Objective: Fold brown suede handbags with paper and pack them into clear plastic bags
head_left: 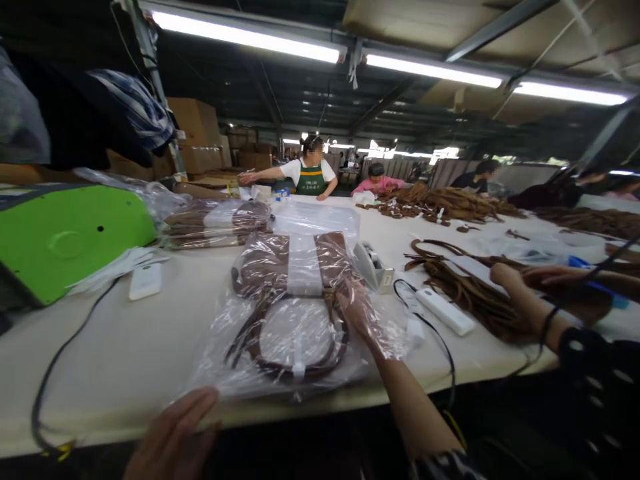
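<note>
A brown handbag (257,270) with a white paper band (304,267) around it lies inside a clear plastic bag (220,347) in front of me. Its looped strap (300,369) lies toward the near edge, with a white tie on it. My right hand (357,307) is under the clear film, fingers closed at the handbag's right side. My left hand (173,433) is at the table's front edge, by the plastic bag's near left corner. Its fingers are stretched out; the thumb is partly hidden and the hand is slightly blurred.
Wrapped brown bags (187,223) lie behind left, near a green machine (75,233). A tape dispenser (374,267) and white power strip (445,311) with a cable are right. A co-worker's hands (515,280) work among brown straps (470,297). A person in a green apron (311,179) stands opposite.
</note>
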A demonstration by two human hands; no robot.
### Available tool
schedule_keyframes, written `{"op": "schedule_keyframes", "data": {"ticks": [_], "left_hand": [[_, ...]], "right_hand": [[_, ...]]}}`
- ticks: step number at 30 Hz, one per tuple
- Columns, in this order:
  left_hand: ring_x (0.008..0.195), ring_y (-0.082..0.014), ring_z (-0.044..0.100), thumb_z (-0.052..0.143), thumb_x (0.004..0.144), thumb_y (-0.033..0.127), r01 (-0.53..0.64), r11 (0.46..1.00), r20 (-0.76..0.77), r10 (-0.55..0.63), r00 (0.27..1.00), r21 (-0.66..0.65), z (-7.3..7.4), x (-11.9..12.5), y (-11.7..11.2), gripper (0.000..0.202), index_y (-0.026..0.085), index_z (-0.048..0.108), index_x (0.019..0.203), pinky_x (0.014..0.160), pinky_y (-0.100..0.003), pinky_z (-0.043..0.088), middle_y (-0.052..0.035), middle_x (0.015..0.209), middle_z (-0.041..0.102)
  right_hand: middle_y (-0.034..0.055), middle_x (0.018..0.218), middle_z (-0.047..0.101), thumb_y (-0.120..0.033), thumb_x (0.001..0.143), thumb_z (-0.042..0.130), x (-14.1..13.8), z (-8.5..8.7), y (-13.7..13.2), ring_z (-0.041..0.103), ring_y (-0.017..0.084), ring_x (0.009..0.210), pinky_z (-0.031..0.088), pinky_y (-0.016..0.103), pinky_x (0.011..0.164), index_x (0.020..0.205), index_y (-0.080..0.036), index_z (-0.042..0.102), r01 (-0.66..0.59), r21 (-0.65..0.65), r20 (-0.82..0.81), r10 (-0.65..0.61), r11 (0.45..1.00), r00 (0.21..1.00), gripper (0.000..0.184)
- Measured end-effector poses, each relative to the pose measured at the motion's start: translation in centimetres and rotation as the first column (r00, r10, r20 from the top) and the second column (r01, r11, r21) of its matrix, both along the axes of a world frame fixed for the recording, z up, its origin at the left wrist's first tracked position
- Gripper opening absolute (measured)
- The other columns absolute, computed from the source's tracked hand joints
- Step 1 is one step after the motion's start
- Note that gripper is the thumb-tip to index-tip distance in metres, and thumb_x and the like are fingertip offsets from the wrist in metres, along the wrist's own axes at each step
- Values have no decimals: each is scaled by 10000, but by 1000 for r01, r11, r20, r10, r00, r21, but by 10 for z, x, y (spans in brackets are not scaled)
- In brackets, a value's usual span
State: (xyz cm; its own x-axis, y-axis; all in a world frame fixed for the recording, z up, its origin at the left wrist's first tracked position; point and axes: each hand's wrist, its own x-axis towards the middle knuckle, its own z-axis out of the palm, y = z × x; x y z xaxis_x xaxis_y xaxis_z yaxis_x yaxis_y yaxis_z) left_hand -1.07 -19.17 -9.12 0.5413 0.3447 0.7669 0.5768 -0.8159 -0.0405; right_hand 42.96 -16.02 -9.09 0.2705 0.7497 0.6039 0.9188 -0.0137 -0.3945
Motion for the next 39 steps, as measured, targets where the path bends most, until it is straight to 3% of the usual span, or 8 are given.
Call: {"op": "schedule_keyframes", "data": {"ticks": [3, 7, 10, 14, 18, 26, 35, 39], "left_hand": [[1039, -142, 658, 435, 1016, 269, 205, 975, -138, -216, 967, -89, 13, 48, -26, 266, 217, 607, 1211, 937, -225, 519, -43, 1116, 706], [1119, -183, 620, 404, 1008, 205, 198, 951, -177, -243, 954, -235, 7, 85, -28, 311, 186, 561, 1275, 978, -315, 513, -78, 1208, 672], [1122, -203, 596, 418, 993, 169, 172, 941, -190, -233, 954, -293, 1, 90, -20, 345, 169, 511, 1325, 975, -361, 496, -92, 1219, 652], [1006, -212, 590, 475, 981, 188, 125, 945, -240, -202, 949, -303, -1, 94, -12, 325, 176, 516, 1304, 893, -375, 473, -77, 1121, 656], [806, -191, 541, 473, 974, 161, 122, 960, -249, -187, 950, -252, 0, 102, -8, 140, 172, 607, 1012, 776, -338, 430, -31, 831, 617], [1015, -195, 569, 431, 971, 116, 244, 914, -139, -301, 943, -324, -4, 95, -13, 175, 149, 599, 1008, 920, -344, 451, -87, 1097, 650], [835, -191, 554, 466, 998, 195, 308, 930, -223, -349, 910, -200, -9, 131, -15, 280, 162, 524, 1270, 796, -352, 412, -40, 907, 624], [791, -189, 513, 466, 999, 196, 382, 914, -191, -402, 895, -136, -15, 142, -15, 134, 166, 583, 942, 748, -344, 377, -25, 811, 564]], "right_hand": [[155, 1357, 579, -423, 938, 521, 8, -2, 22, 463, 342, 1328, 338, 547, 1133, 1314, -160, 590, 12, -71, -50, -16, 997, 999, 464], [191, 1416, 522, -450, 968, 488, 19, -14, 13, 375, 392, 1391, 301, 556, 1146, 1311, -100, 597, -27, -139, -63, 18, 990, 998, 502], [224, 1408, 518, -488, 975, 464, 5, -23, -25, 375, 400, 1391, 338, 551, 1120, 1317, -55, 588, -101, -169, -48, 94, 980, 994, 566], [104, 1401, 562, -429, 929, 613, -38, -17, -97, 517, 289, 1298, 467, 469, 1058, 1371, -247, 563, -343, -270, -22, 351, 899, 936, 480], [121, 1484, 474, -309, 832, 740, -66, -3, -142, 459, 318, 1341, 460, 511, 1055, 1440, -242, 480, -424, -331, 155, 491, 843, 857, 664], [76, 1031, 689, -184, 987, 472, -64, 4, -146, 633, 224, 891, 502, 344, 789, 1071, -239, 685, -311, -242, 289, 374, 919, 881, 236], [43, 760, 606, -172, 1003, 423, -77, 11, -157, 572, 196, 725, 443, 306, 645, 869, -212, 654, -329, -310, 287, 417, 892, 862, 270], [48, 857, 677, -252, 992, 495, -84, 11, -157, 639, 205, 783, 508, 318, 688, 945, -241, 679, -355, -316, 226, 433, 880, 873, 190]]}}
